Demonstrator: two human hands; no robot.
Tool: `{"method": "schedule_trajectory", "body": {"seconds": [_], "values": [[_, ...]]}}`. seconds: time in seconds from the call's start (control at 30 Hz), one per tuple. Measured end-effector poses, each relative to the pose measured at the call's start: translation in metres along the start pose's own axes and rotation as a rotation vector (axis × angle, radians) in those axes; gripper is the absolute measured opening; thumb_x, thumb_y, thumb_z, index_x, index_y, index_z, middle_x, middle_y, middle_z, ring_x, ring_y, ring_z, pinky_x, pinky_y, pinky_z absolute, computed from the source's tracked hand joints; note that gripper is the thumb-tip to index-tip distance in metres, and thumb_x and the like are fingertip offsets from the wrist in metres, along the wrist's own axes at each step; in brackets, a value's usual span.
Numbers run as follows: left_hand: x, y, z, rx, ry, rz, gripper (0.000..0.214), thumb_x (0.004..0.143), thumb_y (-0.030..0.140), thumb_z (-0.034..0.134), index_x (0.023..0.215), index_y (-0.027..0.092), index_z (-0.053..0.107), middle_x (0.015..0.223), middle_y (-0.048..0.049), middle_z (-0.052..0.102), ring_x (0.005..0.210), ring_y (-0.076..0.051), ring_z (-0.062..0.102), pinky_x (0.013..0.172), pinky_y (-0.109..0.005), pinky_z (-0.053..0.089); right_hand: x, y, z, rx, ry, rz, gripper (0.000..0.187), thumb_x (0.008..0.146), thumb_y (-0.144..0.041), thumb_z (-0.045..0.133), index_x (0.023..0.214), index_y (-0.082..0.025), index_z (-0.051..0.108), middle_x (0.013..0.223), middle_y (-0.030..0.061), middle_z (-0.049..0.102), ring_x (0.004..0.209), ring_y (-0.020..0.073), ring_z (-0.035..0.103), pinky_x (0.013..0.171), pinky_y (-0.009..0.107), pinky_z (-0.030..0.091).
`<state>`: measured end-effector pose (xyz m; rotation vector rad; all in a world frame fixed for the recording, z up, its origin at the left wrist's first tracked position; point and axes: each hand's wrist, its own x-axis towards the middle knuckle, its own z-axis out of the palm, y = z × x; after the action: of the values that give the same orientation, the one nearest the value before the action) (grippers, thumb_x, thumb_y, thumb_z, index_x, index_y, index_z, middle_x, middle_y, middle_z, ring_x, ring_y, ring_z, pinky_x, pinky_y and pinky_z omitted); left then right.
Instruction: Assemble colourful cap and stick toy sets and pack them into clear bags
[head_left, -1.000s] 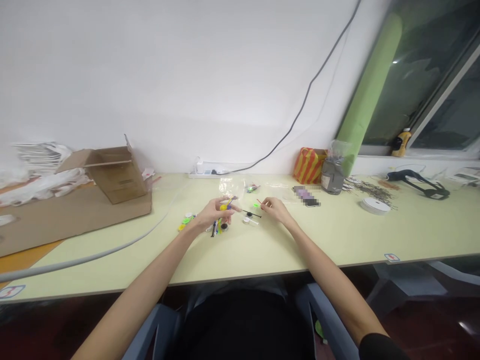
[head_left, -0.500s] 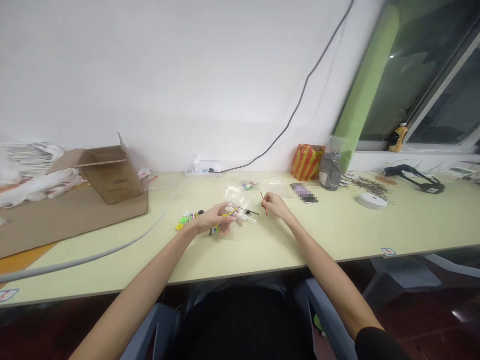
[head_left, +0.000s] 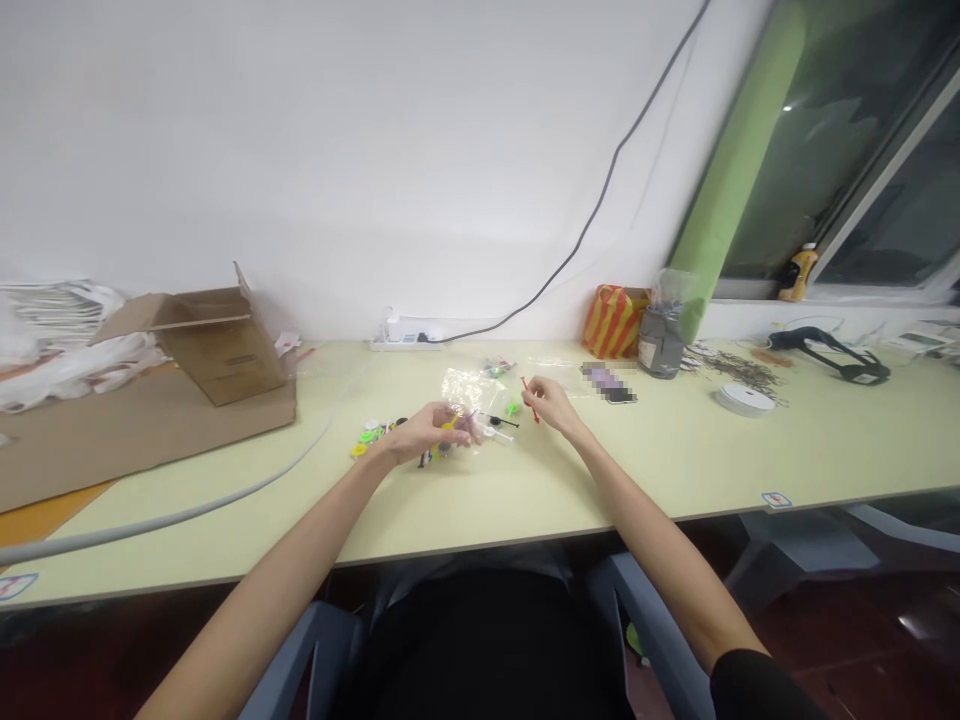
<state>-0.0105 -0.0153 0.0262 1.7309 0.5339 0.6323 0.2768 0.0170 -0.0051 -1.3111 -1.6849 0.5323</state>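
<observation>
Across the pale table, the right grip is pinched on a thin red stick, the left grip clamped on a yellow part beside a clear bag; a fumbled pinch could scatter the green discs.

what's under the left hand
Below the left hand, dark and yellow plastic bits poke out at its edge, beside green discs; whatever lies directly under the palm is hidden.
</observation>
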Motion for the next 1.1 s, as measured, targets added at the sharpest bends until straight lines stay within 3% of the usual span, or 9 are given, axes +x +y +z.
{"method": "schedule_trajectory", "body": {"seconds": [0.1,0.27,0.37,0.47,0.73,0.87,1.1], "values": [[0.002,-0.003,0.001,-0.084,0.031,0.010,0.032,0.080,0.035,0.079,0.100,0.012,0.067,0.103,-0.0184,0.075,0.095,-0.027,0.072,0.079,-0.036,0.057,-0.002,-0.011,0.001,0.272,0.040,-0.087,0.023,0.087,-0.044,0.054,0.083,-0.022,0.048,0.079,0.0012,0.061,0.074,0.0162,0.057,0.070,0.029,0.046],[0.005,-0.004,0.002,-0.218,0.149,0.053,0.047,0.079,0.030,0.081,0.118,0.014,0.058,0.115,-0.0200,0.072,0.102,-0.030,0.072,0.080,-0.037,0.059,-0.011,-0.033,0.006,0.597,-0.173,-0.100,0.034,0.087,-0.054,0.060,0.100,-0.024,0.050,0.060,-0.0080,0.042,0.053,0.0118,0.040,0.055,0.026,0.038],[0.007,-0.004,0.002,-0.234,0.232,0.078,0.051,0.076,0.029,0.084,0.119,0.015,0.059,0.118,-0.0186,0.072,0.103,-0.030,0.072,0.083,-0.038,0.059,-0.019,-0.043,0.010,0.564,-0.314,-0.072,0.039,0.084,-0.057,0.066,0.101,-0.022,0.058,0.055,-0.0094,0.033,0.049,0.0101,0.029,0.048,0.024,0.027],[0.008,-0.004,0.003,-0.242,0.291,0.088,0.051,0.075,0.030,0.085,0.118,0.015,0.062,0.120,-0.0177,0.071,0.107,-0.030,0.071,0.087,-0.040,0.059,-0.025,-0.049,0.016,0.466,-0.393,-0.112,0.042,0.080,-0.058,0.072,0.092,-0.018,0.067,0.055,-0.0075,0.038,0.050,0.0087,0.029,0.048,0.024,0.023],[0.008,-0.006,-0.004,-0.363,0.445,0.133,0.049,0.085,0.047,0.074,0.119,0.011,0.068,0.121,-0.0206,0.071,0.116,-0.033,0.067,0.096,-0.044,0.055,-0.026,-0.054,0.020,0.401,-0.352,-0.150,0.043,0.080,-0.059,0.072,0.080,-0.017,0.066,0.058,-0.0038,0.049,0.053,0.0093,0.034,0.050,0.024,0.027],[0.007,-0.008,-0.012,-0.363,0.562,0.184,0.041,0.083,0.045,0.075,0.106,0.011,0.073,0.110,-0.0178,0.075,0.110,-0.031,0.070,0.100,-0.045,0.052,-0.027,-0.056,0.014,0.366,-0.386,-0.149,0.044,0.079,-0.060,0.072,0.077,-0.017,0.065,0.057,-0.0039,0.047,0.053,0.0097,0.035,0.051,0.024,0.028],[0.008,-0.012,-0.023,-0.383,0.698,0.232,0.034,0.079,0.043,0.080,0.097,0.014,0.077,0.105,-0.0135,0.077,0.102,-0.028,0.073,0.090,-0.036,0.055,-0.025,-0.054,0.011,0.417,-0.377,-0.130,0.045,0.076,-0.059,0.075,0.072,-0.017,0.060,0.054,-0.0064,0.041,0.051,0.0084,0.032,0.050,0.024,0.025]]}}
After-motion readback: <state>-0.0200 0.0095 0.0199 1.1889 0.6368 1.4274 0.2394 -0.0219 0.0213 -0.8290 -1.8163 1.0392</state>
